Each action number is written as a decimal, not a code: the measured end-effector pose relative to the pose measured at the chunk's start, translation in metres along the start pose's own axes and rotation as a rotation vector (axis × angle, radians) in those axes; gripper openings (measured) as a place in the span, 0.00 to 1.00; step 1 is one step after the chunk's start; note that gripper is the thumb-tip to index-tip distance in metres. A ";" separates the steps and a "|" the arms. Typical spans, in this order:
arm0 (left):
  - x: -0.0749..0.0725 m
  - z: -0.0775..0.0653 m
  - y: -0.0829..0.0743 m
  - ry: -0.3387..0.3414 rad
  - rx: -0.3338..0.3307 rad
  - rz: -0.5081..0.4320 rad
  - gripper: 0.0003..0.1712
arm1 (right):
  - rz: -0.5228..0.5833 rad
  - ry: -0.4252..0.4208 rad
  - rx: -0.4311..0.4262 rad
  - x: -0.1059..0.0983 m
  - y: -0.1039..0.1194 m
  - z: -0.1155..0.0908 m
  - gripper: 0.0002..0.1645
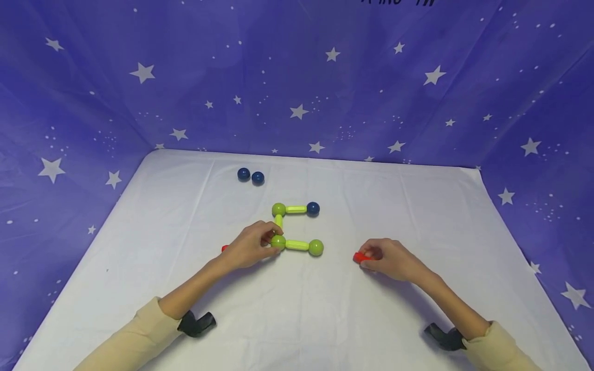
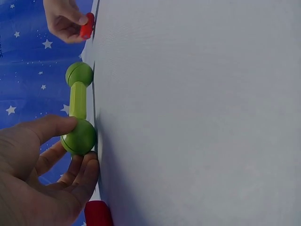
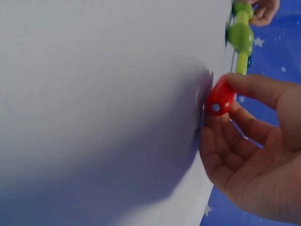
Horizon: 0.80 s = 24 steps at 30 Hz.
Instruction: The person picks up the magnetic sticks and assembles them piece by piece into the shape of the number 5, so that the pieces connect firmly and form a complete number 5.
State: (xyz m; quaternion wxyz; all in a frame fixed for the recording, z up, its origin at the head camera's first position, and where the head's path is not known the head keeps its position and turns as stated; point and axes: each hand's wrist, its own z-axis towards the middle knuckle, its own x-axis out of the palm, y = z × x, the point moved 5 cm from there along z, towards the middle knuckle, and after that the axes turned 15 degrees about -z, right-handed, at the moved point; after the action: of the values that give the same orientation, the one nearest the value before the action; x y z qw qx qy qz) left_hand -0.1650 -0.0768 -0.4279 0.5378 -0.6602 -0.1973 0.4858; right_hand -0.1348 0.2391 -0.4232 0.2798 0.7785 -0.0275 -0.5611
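My left hand [image 1: 252, 245] pinches a green ball [image 2: 80, 137] between thumb and fingers at the near left corner of a joined shape. From that ball a yellow-green rod [image 1: 297, 245] runs right to another green ball [image 1: 316, 247]. A second rod [image 1: 278, 220], partly behind my fingers, leads back to a green ball [image 1: 278, 209], joined by a further rod [image 1: 296, 209] to a dark blue ball [image 1: 313, 208]. To the right, my right hand [image 1: 392, 258] pinches a short red rod [image 3: 220, 96] close over the table; a light round tip shows on its end.
Another red piece [image 2: 98, 214] lies left of my left hand, mostly hidden by it in the head view. Two loose dark blue balls [image 1: 243, 174] sit side by side at the back left of the white table [image 1: 371, 319]. A blue star-patterned cloth [image 1: 297, 77] rises behind.
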 end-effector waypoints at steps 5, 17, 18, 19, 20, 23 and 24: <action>0.001 0.002 0.003 -0.003 0.001 -0.004 0.19 | 0.156 0.028 0.061 0.015 0.016 0.009 0.10; 0.002 0.009 0.004 -0.004 -0.017 -0.017 0.19 | 0.476 0.085 0.220 0.049 0.046 0.030 0.13; 0.002 0.009 0.004 -0.004 -0.015 -0.019 0.19 | 0.472 0.082 0.239 0.050 0.047 0.032 0.13; 0.002 0.010 0.004 -0.004 -0.013 -0.018 0.19 | 0.468 0.078 0.258 0.051 0.048 0.033 0.13; 0.002 0.010 0.004 -0.005 -0.011 -0.017 0.19 | 0.465 0.074 0.275 0.051 0.049 0.035 0.12; 0.002 0.012 0.003 -0.002 -0.007 -0.012 0.19 | 0.457 0.065 0.310 0.052 0.051 0.036 0.12; 0.002 0.012 0.003 -0.001 -0.005 -0.010 0.19 | 0.455 0.066 0.318 0.051 0.051 0.037 0.12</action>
State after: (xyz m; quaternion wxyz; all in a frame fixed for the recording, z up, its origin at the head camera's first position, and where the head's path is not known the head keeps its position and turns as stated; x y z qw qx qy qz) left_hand -0.1750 -0.0701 -0.4306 0.5386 -0.6602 -0.2022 0.4829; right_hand -0.1347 0.1630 -0.4514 0.2739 0.8043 -0.2801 -0.4469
